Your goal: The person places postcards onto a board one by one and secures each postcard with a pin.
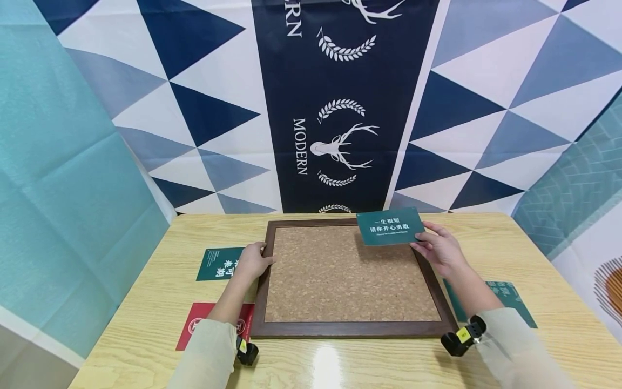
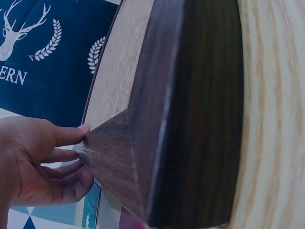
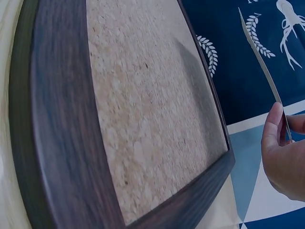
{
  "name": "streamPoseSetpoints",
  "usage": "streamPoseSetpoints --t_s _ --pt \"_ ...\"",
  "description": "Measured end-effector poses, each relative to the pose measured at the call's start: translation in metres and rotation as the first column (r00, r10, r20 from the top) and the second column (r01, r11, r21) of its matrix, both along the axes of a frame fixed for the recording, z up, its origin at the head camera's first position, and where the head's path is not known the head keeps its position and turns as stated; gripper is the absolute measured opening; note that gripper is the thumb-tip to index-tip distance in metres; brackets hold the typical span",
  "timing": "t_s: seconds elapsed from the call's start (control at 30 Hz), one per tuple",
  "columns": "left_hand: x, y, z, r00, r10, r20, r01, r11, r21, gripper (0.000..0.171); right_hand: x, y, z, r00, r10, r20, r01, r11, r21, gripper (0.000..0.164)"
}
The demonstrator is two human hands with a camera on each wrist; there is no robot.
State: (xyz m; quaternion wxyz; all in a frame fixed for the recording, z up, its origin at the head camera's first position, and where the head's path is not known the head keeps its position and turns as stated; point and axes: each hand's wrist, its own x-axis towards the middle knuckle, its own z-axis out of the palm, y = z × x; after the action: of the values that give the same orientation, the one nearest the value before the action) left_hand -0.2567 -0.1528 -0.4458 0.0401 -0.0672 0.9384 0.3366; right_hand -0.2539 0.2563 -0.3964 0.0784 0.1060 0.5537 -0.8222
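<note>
A cork board in a dark brown wooden frame lies flat on the table. My left hand grips the frame's left side, thumb on the top face and fingers at the outer edge, as the left wrist view also shows. Over the board's far right corner, my right hand pinches a green card with white lettering by its right end. Seen edge-on in the right wrist view, the card is raised above the cork and slightly bent; its shadow falls on the board.
Left of the board lie another green card and a red card, partly hidden by my left arm. A further green card sits to the right, partly under my right forearm. Behind the wooden table hangs a patterned cloth.
</note>
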Motion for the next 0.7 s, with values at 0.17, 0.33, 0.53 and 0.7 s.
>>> streamPoseSetpoints --t_s 0.17,0.33,0.53,0.7 --pt "0.000 0.000 0.000 1.000 -0.001 -0.007 0.001 1.000 -0.007 0.054 -0.001 -0.004 0.000 1.000 0.004 -0.002 -0.004 1.000 -0.026 0.038" --pt "0.000 -0.001 -0.001 1.000 -0.006 -0.014 0.006 1.000 -0.005 0.054 -0.001 -0.007 -0.001 1.000 0.009 -0.009 -0.010 1.000 -0.027 0.039" --pt "-0.001 -0.001 0.000 1.000 -0.012 -0.010 0.012 1.000 0.005 0.054 -0.002 -0.014 -0.001 1.000 0.008 0.002 -0.008 1.000 -0.004 0.041" --pt "-0.001 -0.002 0.000 1.000 -0.014 -0.015 0.014 1.000 0.008 0.053 -0.003 -0.019 -0.001 1.000 0.008 0.014 -0.008 1.000 0.024 0.044"
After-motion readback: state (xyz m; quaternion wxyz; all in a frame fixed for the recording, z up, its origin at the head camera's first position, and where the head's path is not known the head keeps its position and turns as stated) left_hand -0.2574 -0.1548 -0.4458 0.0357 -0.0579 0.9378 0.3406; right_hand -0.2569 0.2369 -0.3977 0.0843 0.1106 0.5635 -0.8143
